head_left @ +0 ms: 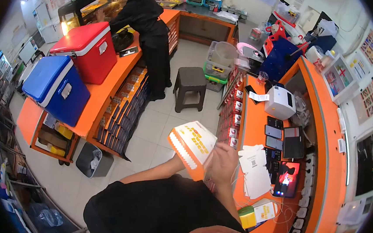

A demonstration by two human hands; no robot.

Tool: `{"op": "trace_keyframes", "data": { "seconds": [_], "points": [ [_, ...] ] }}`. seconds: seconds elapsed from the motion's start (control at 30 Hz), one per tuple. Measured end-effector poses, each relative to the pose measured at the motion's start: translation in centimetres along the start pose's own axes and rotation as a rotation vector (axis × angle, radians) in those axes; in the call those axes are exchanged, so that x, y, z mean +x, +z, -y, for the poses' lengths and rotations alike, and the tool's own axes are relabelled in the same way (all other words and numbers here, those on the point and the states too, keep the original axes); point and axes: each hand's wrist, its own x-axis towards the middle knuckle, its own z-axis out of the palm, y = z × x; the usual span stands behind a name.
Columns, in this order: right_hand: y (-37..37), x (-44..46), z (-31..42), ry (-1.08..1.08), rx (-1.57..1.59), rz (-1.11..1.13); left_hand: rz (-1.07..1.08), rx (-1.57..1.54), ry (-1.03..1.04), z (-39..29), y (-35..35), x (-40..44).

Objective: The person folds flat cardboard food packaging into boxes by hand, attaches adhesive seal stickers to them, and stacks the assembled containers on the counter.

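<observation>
An orange and white printed carton (pixel 191 145) is held up in front of my body, tilted, over the floor beside the right counter. My left hand (pixel 175 164) is behind and under its lower left side, mostly hidden by it, with its fingers out of sight. At the carton's right edge is my right hand (pixel 224 156), its fingers bent together against the edge. Flat white carton blanks (pixel 254 170) lie on the orange counter (pixel 250 117) just right of my right hand.
A dark stool (pixel 190 82) stands ahead on the tiled floor. Further left, a person in black (pixel 151 30) reaches into a display case. Red (pixel 88 52) and blue (pixel 57 86) coolers sit on the left counter, above a grey bin (pixel 94 161). Phones (pixel 274 132) and a label printer (pixel 280 103) occupy the right counter.
</observation>
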Motion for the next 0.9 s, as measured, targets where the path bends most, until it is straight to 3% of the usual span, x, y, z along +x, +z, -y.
{"op": "trace_keyframes", "data": {
  "seconds": [0.03, 0.17, 0.23, 0.53, 0.77, 0.9],
  "points": [
    [-0.1, 0.0, 0.5, -0.008, -0.014, -0.019, 0.004, -0.243, -0.174, -0.5, -0.1, 0.0],
    [-0.4, -0.1, 0.7, -0.032, -0.051, -0.031, -0.024, -0.849, -0.422, -2.9, 0.2, -0.9],
    [-0.5, -0.4, 0.6, 0.000, -0.018, -0.020, -0.036, -0.869, -0.447, -3.6, 0.5, -0.9],
    [-0.2, -1.1, 0.4, 0.190, 0.181, -0.005, -0.094, 0.280, -0.110, -6.1, 3.3, -1.3],
    [1.0, -1.7, -1.7, 0.089, 0.184, -0.007, -0.031, 0.500, -0.077, -7.6, 2.9, -1.9],
    [2.2, -2.8, -2.7, 0.232, 0.332, 0.001, 0.020, 0.524, -0.090, -7.8, 2.6, -2.1]
  ]
}}
